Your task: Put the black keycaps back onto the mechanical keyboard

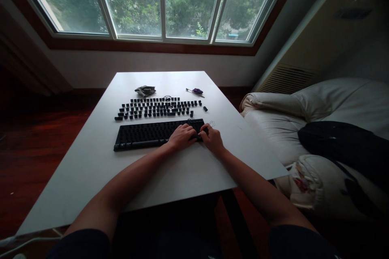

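Note:
A black keyboard (142,134) lies across the middle of the white table (91,170). Both of my hands rest on its right end. My left hand (181,136) lies with fingers curled down over the keys. My right hand (212,137) is curled at the keyboard's right edge, its fingers pinched on a small wire tool (211,124) that pokes out above them. Beyond the keyboard, rows of loose black keycaps (156,108) are laid out on the table, with one stray keycap (206,109) to their right.
A grey crumpled cloth (145,90) and a purple-handled small tool (197,91) lie at the table's far side. A white sofa (304,129) with a dark garment (343,143) stands to the right. Windows (161,4) fill the far wall. The floor is dark wood.

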Demonstrator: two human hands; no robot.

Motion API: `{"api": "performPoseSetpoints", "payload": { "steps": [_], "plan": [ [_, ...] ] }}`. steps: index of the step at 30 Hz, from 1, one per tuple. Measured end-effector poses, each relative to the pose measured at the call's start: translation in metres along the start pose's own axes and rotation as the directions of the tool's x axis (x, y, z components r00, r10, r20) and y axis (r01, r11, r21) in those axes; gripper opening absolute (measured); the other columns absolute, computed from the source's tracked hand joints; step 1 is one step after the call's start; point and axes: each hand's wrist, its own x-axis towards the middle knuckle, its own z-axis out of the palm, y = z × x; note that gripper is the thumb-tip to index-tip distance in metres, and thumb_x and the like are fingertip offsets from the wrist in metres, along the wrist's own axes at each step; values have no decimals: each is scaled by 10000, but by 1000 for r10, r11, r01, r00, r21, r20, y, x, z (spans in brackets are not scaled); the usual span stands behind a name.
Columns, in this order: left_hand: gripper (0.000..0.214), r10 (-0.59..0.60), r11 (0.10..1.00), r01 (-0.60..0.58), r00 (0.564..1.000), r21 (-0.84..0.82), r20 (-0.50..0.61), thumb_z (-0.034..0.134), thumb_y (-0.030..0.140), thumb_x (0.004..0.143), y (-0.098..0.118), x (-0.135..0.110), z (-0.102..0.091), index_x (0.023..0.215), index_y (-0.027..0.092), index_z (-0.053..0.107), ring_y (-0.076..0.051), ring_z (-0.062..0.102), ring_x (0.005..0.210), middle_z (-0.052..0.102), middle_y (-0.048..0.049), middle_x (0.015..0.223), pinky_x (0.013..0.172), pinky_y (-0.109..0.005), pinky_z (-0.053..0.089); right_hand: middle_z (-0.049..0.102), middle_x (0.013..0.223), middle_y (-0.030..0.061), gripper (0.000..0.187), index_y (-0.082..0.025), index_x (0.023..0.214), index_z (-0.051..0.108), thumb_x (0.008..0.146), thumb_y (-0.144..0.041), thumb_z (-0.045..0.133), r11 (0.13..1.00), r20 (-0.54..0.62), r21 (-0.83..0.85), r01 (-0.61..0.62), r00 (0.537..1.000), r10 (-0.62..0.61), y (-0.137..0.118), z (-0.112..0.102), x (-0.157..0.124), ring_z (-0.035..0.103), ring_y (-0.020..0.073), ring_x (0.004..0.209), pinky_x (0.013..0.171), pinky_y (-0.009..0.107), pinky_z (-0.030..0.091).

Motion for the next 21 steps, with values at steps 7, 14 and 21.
{"api": "performPoseSetpoints", "payload": {
  "steps": [7, 14, 21],
  "plan": [
    [170, 10, 1000, -10, 1000, 14, 5, 636, 361, 923, 1, 0, -1, 1022, 224, 658, -243, 543, 1045, 656, -62, 1029, 879, -380, 432, 662, 629, -22, 113, -225, 884, 613, 840, -243, 510, 991, 175, 103, -88, 982, 69, 10, -9, 22, 599, 174, 586, 609, 260, 438],
    [183, 17, 1000, -17, 1000, 15, 11, 639, 377, 922, 2, -1, 0, 1023, 226, 665, -244, 542, 1047, 661, -60, 1031, 869, -379, 429, 658, 630, -16, 100, -220, 898, 653, 841, -253, 576, 1000, 288, -17, 21, 958, -15, 3, -19, 24, 573, 172, 593, 599, 256, 403],
    [180, 5, 1000, -5, 1000, 22, 0, 622, 378, 931, 4, -2, 0, 1001, 218, 663, -240, 537, 1034, 661, -60, 1014, 861, -385, 430, 703, 870, 65, 169, -218, 1011, 659, 912, -330, 581, 967, 190, -124, 225, 961, -199, 6, -16, -13, 632, 216, 767, 732, 302, 455]
  ]
}}
